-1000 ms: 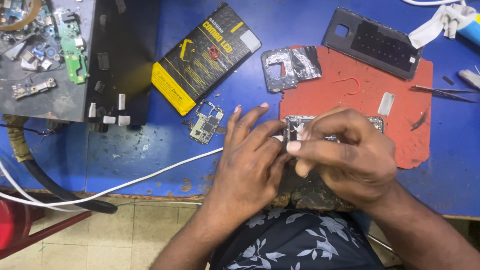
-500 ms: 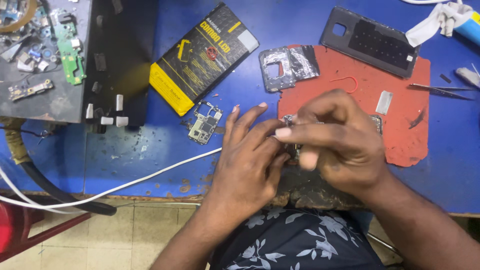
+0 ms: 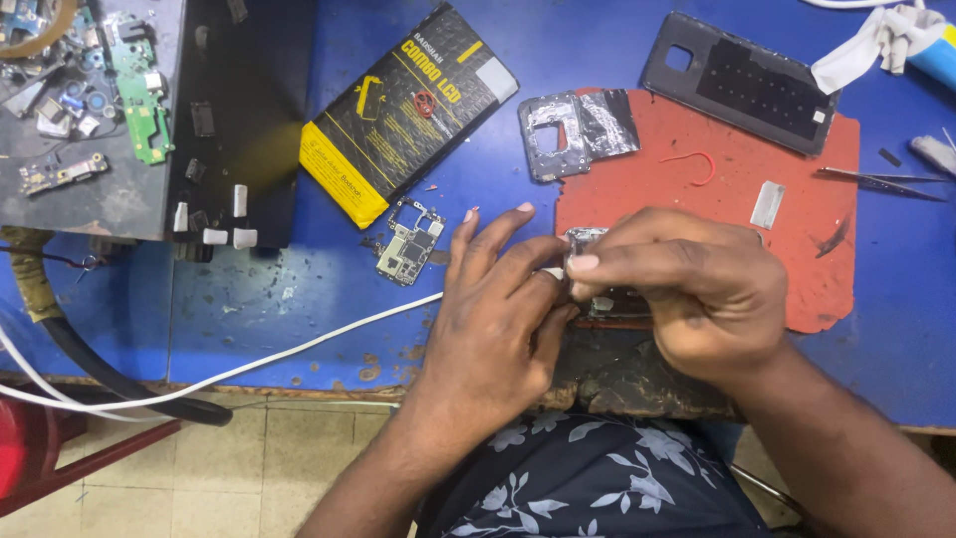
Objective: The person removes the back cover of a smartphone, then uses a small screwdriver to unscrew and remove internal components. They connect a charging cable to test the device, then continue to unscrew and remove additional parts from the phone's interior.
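Note:
Both hands work on a small opened phone body [image 3: 590, 241] lying at the near edge of a red mat [image 3: 717, 189] on the blue table. My left hand [image 3: 498, 309] steadies its left side, fingers spread over the table. My right hand [image 3: 687, 289] covers most of the phone and pinches its top edge with thumb and forefinger. Most of the phone is hidden under my right hand.
A small circuit board [image 3: 410, 241] lies left of my hands. A black and yellow box [image 3: 408, 110], a metal frame part [image 3: 573, 130], a black back cover [image 3: 742, 85] and tweezers [image 3: 876, 181] lie beyond. A white cable [image 3: 249, 369] crosses the front edge. A grey parts tray [image 3: 80, 110] sits far left.
My right hand has shifted slightly on the phone, its fingers moving from the top edge down and back up. The left hand stays almost still.

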